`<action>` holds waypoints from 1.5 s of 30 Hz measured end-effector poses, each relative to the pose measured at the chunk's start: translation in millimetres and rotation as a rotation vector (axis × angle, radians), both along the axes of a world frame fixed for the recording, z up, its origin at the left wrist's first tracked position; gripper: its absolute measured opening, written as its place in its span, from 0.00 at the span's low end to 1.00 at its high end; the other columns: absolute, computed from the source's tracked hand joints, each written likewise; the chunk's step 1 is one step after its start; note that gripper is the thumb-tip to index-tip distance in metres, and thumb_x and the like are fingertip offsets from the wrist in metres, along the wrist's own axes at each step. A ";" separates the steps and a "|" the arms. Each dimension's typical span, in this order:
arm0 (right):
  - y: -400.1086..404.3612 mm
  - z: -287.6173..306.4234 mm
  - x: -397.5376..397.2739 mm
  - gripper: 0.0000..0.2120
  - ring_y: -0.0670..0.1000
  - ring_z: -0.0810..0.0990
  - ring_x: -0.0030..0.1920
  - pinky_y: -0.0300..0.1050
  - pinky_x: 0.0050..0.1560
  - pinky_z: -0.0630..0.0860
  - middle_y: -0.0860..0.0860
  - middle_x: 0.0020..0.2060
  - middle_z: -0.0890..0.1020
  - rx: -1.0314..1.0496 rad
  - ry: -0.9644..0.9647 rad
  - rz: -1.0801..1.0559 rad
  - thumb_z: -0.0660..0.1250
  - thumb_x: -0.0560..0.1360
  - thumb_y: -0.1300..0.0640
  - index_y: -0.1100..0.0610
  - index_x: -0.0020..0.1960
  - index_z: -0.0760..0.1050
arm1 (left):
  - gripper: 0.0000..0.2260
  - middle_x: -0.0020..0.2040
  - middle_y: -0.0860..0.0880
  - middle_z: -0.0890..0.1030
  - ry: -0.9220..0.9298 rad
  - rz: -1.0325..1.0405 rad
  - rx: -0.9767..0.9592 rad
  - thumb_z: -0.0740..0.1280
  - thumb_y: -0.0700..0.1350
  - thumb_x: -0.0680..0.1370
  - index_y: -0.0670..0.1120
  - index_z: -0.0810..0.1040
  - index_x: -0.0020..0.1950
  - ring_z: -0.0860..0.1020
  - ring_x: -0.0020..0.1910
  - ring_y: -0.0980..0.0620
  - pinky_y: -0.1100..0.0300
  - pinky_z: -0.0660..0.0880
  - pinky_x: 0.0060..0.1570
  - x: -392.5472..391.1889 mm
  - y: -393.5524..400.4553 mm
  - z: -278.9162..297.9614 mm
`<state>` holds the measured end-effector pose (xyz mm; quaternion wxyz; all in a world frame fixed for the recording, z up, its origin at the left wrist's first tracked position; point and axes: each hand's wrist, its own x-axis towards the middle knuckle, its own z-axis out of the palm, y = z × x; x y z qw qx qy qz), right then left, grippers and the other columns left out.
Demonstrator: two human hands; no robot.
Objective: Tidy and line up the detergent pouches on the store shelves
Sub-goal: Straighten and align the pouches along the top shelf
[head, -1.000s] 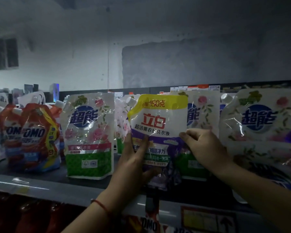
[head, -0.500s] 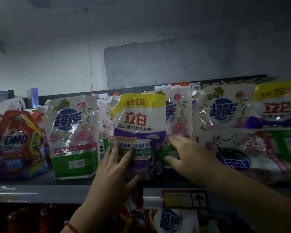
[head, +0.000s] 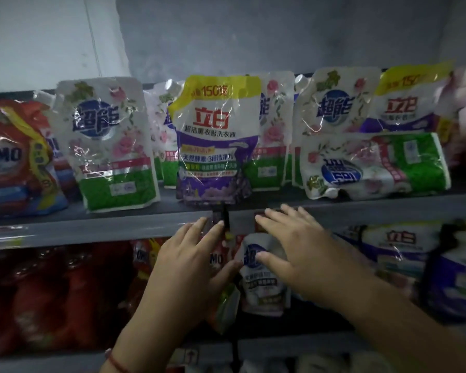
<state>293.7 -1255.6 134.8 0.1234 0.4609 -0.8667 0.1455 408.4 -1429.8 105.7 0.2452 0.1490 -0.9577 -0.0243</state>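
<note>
upper shelf [head: 97, 227]: long grey ledge running left to right, carrying the row of detergent pouches; its front lip sits just above both hands.
toppled pouch [head: 371, 168]: white and green, lying on its side at the right of the upper shelf, long axis left to right, up and to the right of the hands; by my guess the next thing to stand up, and the right hand is the nearer one.
purple pouch [head: 215, 135]: upright at the shelf's front edge in the middle, straight above the hands, now touched by neither.
small white pouch [head: 264, 275]: on the lower shelf, partly behind the right thumb.
right hand [head: 293, 251]: fingers straight and spread, holding nothing, tips near the shelf lip.
left hand [head: 197, 259]: fingers loose and apart, holding nothing, just beside the right hand.
change: half a second ago both hands were on the purple pouch; they have since let go and dropped below the shelf edge.
</note>
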 end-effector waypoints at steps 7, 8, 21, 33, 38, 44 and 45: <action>37.7 -44.1 55.8 0.31 0.39 0.41 0.76 0.36 0.69 0.35 0.36 0.77 0.49 -0.105 -0.174 -0.230 0.56 0.79 0.37 0.38 0.78 0.49 | 0.36 0.79 0.52 0.60 -0.023 -0.059 0.141 0.55 0.72 0.75 0.58 0.57 0.80 0.61 0.77 0.49 0.51 0.63 0.73 30.8 10.5 -43.2; 42.8 -49.5 59.6 0.31 0.40 0.41 0.76 0.36 0.69 0.34 0.36 0.77 0.49 -0.090 -0.196 -0.243 0.56 0.79 0.37 0.38 0.78 0.49 | 0.36 0.80 0.53 0.58 -0.049 -0.063 0.172 0.55 0.71 0.75 0.59 0.55 0.80 0.59 0.78 0.50 0.52 0.62 0.74 38.0 16.7 -50.7; 92.2 -44.3 40.7 0.31 0.41 0.41 0.77 0.46 0.75 0.43 0.36 0.77 0.49 -0.183 -0.214 -0.343 0.57 0.77 0.36 0.37 0.77 0.51 | 0.40 0.81 0.51 0.36 -0.227 -0.003 -0.011 0.48 0.74 0.75 0.59 0.37 0.80 0.39 0.80 0.45 0.45 0.44 0.79 20.0 55.4 -19.7; 191.3 1.2 -89.1 0.32 0.43 0.43 0.77 0.46 0.76 0.43 0.38 0.77 0.51 -0.233 -0.082 -0.281 0.57 0.76 0.35 0.37 0.77 0.52 | 0.36 0.82 0.51 0.41 -0.090 -0.053 -0.101 0.49 0.72 0.77 0.60 0.42 0.80 0.43 0.81 0.47 0.49 0.46 0.78 -111.1 141.3 35.8; 217.8 33.6 -140.2 0.30 0.43 0.46 0.77 0.40 0.72 0.44 0.39 0.77 0.56 -0.283 0.007 -0.208 0.59 0.77 0.38 0.39 0.77 0.55 | 0.36 0.82 0.49 0.42 -0.071 0.006 -0.136 0.49 0.72 0.77 0.59 0.42 0.81 0.44 0.81 0.47 0.49 0.48 0.77 -159.2 169.4 44.2; 190.0 73.2 -189.2 0.30 0.49 0.48 0.78 0.46 0.74 0.39 0.46 0.78 0.56 -0.117 0.163 -0.014 0.59 0.78 0.39 0.43 0.78 0.55 | 0.36 0.82 0.48 0.44 -0.110 0.069 -0.132 0.50 0.71 0.77 0.58 0.43 0.81 0.46 0.81 0.46 0.48 0.49 0.77 -190.3 190.4 47.3; 183.8 81.4 -195.0 0.30 0.49 0.49 0.78 0.48 0.75 0.40 0.46 0.78 0.57 -0.098 0.181 0.012 0.59 0.78 0.39 0.44 0.78 0.56 | 0.36 0.82 0.48 0.44 -0.117 0.076 -0.141 0.50 0.71 0.77 0.58 0.43 0.81 0.46 0.81 0.46 0.48 0.50 0.77 -194.8 190.8 49.0</action>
